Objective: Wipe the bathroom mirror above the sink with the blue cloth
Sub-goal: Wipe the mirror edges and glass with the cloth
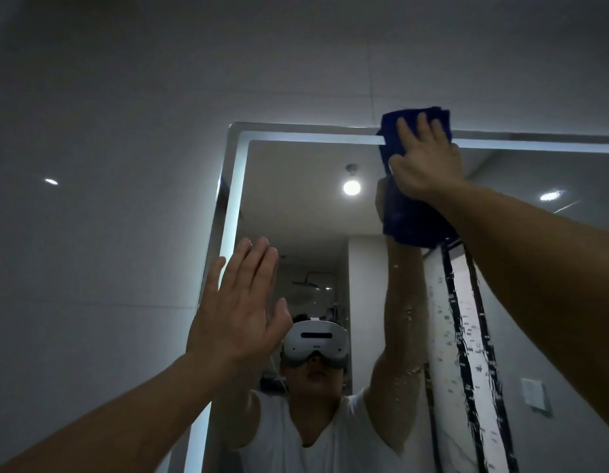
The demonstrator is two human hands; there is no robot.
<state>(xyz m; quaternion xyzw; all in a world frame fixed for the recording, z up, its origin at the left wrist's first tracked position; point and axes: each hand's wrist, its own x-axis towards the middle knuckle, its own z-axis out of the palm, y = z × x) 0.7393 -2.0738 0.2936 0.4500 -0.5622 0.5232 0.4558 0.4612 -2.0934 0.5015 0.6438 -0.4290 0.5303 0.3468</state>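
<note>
The mirror (313, 213) has a lit strip along its top and left edges. My right hand (427, 162) presses the folded blue cloth (390, 131) flat against the mirror's top edge, right of the upper left corner. The cloth pokes out above and to the left of my fingers, and its reflection shows just below my hand. My left hand (238, 308) is raised near the mirror's left edge with fingers straight and together, holding nothing; whether the palm touches the glass I cannot tell. Water droplets and streaks cover the glass lower right.
Grey tiled wall (91, 165) surrounds the mirror to the left and above. The glass reflects a person in a white shirt and headset, a ceiling lamp (351, 187), a shower head and a doorway. The sink is out of view.
</note>
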